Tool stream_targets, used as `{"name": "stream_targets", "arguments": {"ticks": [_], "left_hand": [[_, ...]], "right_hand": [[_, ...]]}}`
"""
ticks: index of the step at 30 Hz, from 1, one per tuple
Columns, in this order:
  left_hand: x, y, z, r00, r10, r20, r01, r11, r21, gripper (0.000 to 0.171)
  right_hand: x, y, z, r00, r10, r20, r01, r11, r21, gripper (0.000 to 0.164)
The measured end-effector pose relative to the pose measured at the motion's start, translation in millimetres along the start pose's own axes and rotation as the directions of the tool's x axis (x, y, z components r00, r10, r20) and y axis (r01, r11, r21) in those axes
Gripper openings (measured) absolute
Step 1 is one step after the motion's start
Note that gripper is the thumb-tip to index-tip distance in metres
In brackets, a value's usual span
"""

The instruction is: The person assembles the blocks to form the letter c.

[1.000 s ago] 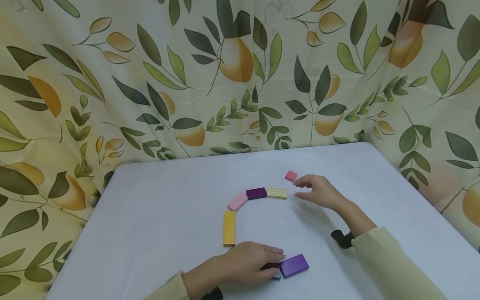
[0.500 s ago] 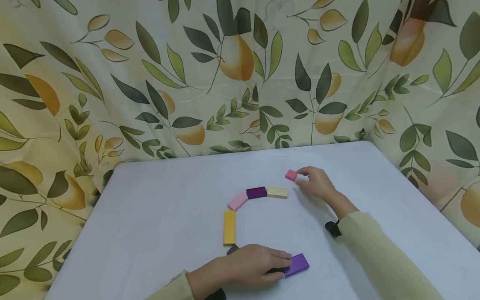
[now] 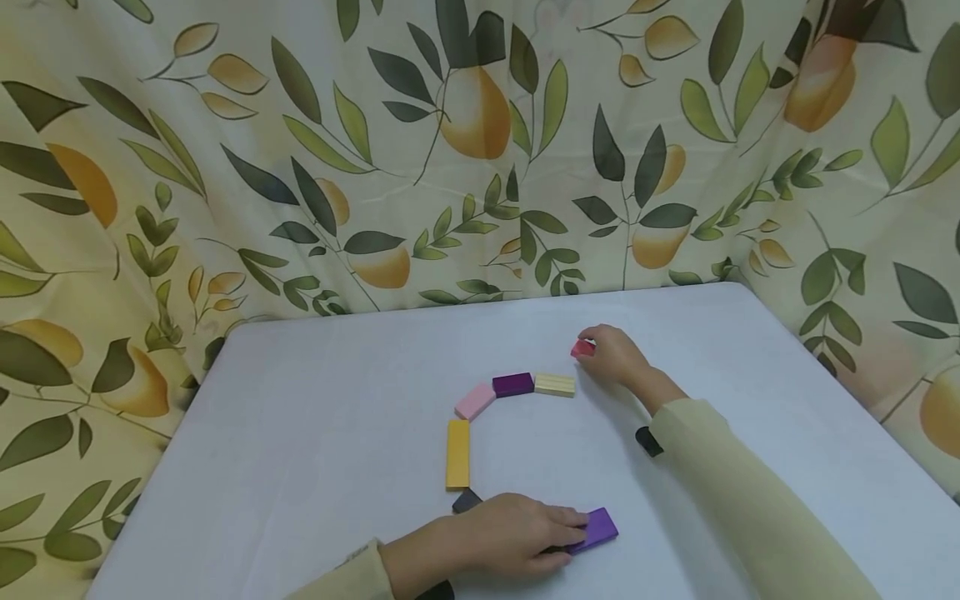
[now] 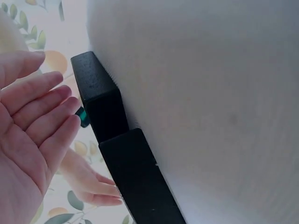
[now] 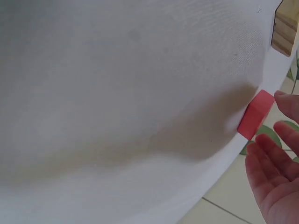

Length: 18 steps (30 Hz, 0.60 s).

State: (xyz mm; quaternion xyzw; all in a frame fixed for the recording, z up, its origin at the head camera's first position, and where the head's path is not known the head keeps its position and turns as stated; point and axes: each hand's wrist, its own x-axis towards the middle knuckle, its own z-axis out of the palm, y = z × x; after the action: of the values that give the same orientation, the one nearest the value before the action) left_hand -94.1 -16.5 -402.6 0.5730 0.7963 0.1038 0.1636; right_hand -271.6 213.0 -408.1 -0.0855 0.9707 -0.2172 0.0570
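At the far right of the blocks, my right hand [image 3: 617, 357] has thumb and fingers around a small coral-red block [image 3: 578, 350] and pinches it. The right wrist view shows that block [image 5: 256, 115] between the thumb and the fingertips, on the white cloth. My left hand [image 3: 517, 533] lies low over the near blocks, its fingers extended onto the purple block [image 3: 602, 528]. Part of a dark grey block [image 3: 465, 501] sticks out beyond the left hand, which hides what is under its palm. In the left wrist view, two dark blocks [image 4: 140, 172] stand beside the fingers.
A yellow block [image 3: 457, 455], a pink block [image 3: 476, 402], a dark purple block [image 3: 513, 385] and a pale wooden block [image 3: 554, 385] form a curve on the white tablecloth [image 3: 315, 417]. A leaf-patterned curtain [image 3: 480, 167] hangs behind the table.
My right hand has moved up and left to the coral-red block and now pinches it. My left hand has slid slightly right over the purple block, uncovering part of the dark grey block.
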Motion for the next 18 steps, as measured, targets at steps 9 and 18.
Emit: {"name": "stream_targets", "arguments": {"ticks": [9,18], "left_hand": [[-1.3,-0.6,1.4,1.0,0.014,-0.009,-0.014,1.0,0.025,0.038],[0.0,0.6,3.1,0.999,0.02,0.028,-0.023,0.995,0.1,0.038]], "right_hand": [[6.1,-6.6,0.4,0.999,-0.045,0.027,0.047,0.998,-0.052,0.026],[-6.0,0.6,0.6,0.996,-0.086,0.022,0.087,0.994,-0.07,0.019]]}}
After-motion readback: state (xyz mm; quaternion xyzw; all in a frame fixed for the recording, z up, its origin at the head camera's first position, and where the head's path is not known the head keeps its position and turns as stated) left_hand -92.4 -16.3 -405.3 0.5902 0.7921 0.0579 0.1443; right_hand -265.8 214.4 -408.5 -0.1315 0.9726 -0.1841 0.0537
